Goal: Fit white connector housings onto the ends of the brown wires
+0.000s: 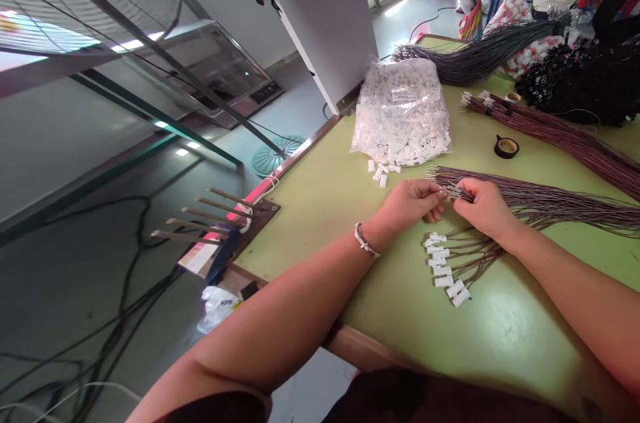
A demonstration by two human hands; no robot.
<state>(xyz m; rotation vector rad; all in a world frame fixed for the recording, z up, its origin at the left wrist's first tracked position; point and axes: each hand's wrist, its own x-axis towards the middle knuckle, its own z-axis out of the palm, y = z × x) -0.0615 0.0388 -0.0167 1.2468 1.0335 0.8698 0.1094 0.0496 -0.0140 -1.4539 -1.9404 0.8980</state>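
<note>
My left hand and my right hand meet over the green table, both with fingers pinched closed. Between them they grip the metal-tipped ends of a bundle of brown wires that runs off to the right. What the left fingertips pinch besides the wire tips is too small to make out. Just below my hands lies a fan of brown wires fitted with white connectors. A clear bag of white connectors sits beyond my hands, with a few loose ones spilled in front of it.
A black tape roll lies to the right of the bag. More brown wires, a grey wire bundle and a black pile fill the far right. A pegged rack sticks out at the table's left corner; cables cover the floor.
</note>
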